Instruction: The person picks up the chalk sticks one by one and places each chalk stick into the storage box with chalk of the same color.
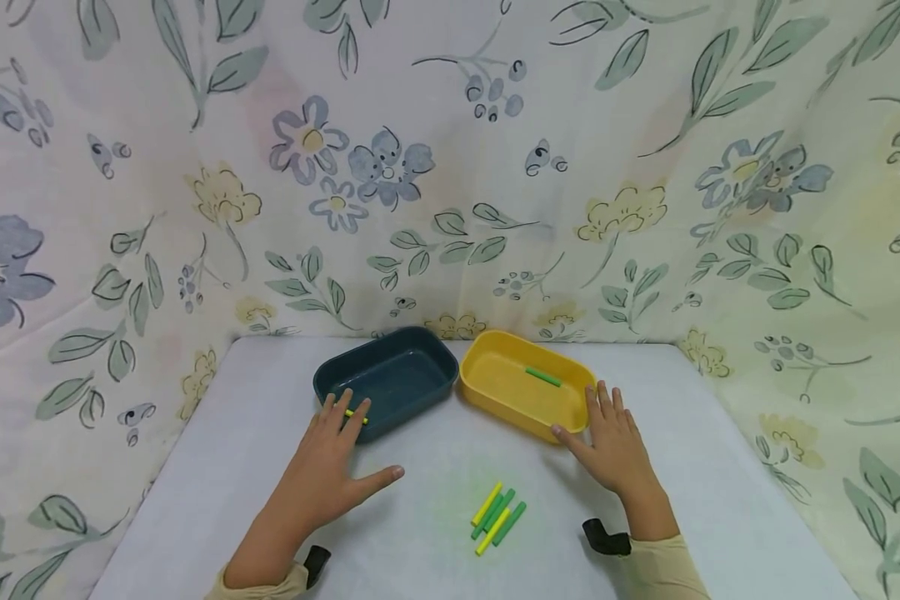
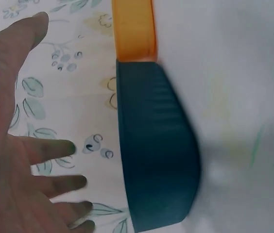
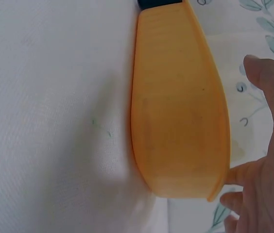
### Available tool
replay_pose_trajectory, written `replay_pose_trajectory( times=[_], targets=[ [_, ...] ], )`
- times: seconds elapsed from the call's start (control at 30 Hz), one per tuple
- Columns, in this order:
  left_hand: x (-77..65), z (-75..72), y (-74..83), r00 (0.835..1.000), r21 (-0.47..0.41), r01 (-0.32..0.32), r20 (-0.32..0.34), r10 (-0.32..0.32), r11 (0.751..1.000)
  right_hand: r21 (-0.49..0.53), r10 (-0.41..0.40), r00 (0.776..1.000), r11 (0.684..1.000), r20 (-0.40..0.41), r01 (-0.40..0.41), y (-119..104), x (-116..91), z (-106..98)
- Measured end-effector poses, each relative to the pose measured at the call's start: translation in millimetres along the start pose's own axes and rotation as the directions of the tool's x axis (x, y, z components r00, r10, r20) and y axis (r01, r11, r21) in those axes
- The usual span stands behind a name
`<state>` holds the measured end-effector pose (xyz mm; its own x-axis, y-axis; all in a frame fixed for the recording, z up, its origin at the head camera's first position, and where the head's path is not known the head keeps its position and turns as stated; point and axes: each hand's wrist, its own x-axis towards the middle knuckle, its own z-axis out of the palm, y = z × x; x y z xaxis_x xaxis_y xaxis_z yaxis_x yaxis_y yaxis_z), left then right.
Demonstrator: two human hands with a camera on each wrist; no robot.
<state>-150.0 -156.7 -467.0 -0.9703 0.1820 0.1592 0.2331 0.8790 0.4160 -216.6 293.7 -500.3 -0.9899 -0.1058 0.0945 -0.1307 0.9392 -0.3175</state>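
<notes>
My left hand [image 1: 322, 471], fingers straight and thumb spread wide, hovers at the near left end of a dark blue tub [image 1: 412, 412]. A short yellow stick [image 1: 357, 416] shows in that tub, partly hidden behind the fingers. In the left wrist view nothing lies in the left hand [image 2: 10, 160]. At the right end of a yellow tub [image 1: 521, 414] is my right hand [image 1: 611, 450], its fingers extended and holding nothing; whether it touches the rim I cannot tell. Inside the yellow tub lies a green stick [image 1: 543, 377].
Several loose sticks, green [image 1: 510, 523] and yellow [image 1: 486, 504], lie in a small group on the white tabletop [image 1: 420, 542], between the forearms. The tubs stand corner to corner near the table's back edge. Behind hangs a floral cloth [image 1: 450, 167].
</notes>
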Motion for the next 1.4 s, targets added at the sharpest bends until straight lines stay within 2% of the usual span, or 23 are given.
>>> replay_pose_trajectory(
  times=[0.2, 0.53, 0.9, 1.4],
  targets=[
    [2.2, 4.3, 5.6, 0.996, -0.058, -0.080, -0.055, 0.077, 0.995, -0.003, 0.011, 1.000, 1.000, 0.008, -0.011, 0.1, 5.0, 2.6],
    [0.2, 18.3, 16.8, 0.984, -0.115, -0.159, -0.099, 0.148, 0.980, 0.001, 0.016, 1.000, 1.000, 0.015, -0.016, -1.9, 7.6, 6.2],
    [5.6, 33.1, 25.9, 0.988, -0.144, -0.153, -0.003, 0.154, 0.978, 0.017, 0.043, 0.999, 0.999, 0.034, -0.044, -2.9, 12.3, 9.9],
    [16.9, 56.7, 30.2, 0.974, -0.169, -0.181, 0.109, 0.200, 0.969, 0.028, 0.071, 0.996, 0.997, 0.049, -0.072, -2.5, 13.9, 12.8]
  ],
)
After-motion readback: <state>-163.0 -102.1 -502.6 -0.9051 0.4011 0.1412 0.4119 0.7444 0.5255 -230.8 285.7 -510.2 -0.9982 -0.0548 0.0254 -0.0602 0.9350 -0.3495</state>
